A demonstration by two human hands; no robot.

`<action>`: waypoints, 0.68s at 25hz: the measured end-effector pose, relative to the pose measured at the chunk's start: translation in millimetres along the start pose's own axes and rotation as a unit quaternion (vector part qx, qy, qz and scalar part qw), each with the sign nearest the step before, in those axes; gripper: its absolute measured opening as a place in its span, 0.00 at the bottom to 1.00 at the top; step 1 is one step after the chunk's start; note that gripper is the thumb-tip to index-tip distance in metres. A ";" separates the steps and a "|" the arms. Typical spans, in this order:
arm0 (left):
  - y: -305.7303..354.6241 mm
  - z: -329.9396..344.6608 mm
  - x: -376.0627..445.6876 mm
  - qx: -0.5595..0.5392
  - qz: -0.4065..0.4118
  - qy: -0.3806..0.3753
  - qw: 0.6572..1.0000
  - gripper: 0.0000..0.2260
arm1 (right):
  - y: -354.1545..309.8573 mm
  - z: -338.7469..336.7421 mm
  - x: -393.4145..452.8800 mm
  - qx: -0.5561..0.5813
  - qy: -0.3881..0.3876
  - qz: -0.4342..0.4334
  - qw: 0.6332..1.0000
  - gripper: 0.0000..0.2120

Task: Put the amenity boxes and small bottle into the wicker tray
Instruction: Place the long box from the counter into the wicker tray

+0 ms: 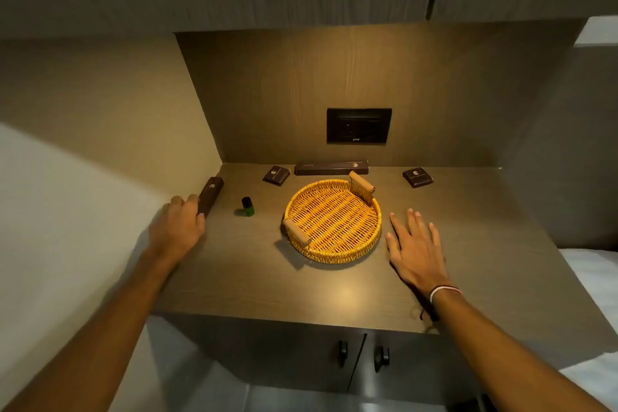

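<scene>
A round wicker tray (368, 246) with two brown handles sits mid-counter with nothing in it. My left hand (179, 226) grips the near end of a long dark amenity box (212, 192) lying against the left wall. A small green bottle (247, 207) with a black cap stands between that box and the tray. Behind the tray lie a small square dark box (276, 174), a long dark box (331, 167) along the back wall, and another square box (418, 177) at the back right. My right hand (416, 249) rests flat, fingers spread, just right of the tray.
The brown counter (351, 298) fills a niche with walls left, back and right. A black socket panel (358, 126) sits on the back wall. Cupboard doors with dark handles (363, 354) lie below the front edge; cabinets hang overhead. White bedding (593, 274) shows at right.
</scene>
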State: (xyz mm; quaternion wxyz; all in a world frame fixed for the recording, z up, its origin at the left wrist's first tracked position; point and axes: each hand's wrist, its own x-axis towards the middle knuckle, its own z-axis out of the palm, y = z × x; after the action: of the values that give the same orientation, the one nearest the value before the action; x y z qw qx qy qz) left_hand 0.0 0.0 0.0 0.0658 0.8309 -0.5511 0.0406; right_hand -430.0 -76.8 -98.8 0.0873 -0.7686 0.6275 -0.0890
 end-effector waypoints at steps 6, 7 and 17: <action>-8.7 20.6 -1.9 -0.003 0.000 -0.031 1.000 0.10 | 2.3 0.7 6.0 -0.012 0.014 -0.003 1.000 0.28; -8.6 22.4 -0.8 -0.006 0.000 -0.026 1.000 0.10 | 2.9 1.3 6.0 -0.013 0.015 -0.004 1.000 0.28; 13.2 -9.2 22.1 -0.030 -0.060 -0.010 0.998 0.10 | 2.5 -0.8 7.3 -0.020 0.007 0.000 1.000 0.29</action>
State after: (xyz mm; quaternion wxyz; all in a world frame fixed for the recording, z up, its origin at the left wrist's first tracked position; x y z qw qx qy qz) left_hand -3.5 -23.8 13.0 0.0870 0.8606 -0.5016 0.0115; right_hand -431.2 -84.4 -98.4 0.0679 -0.7694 0.6298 -0.0818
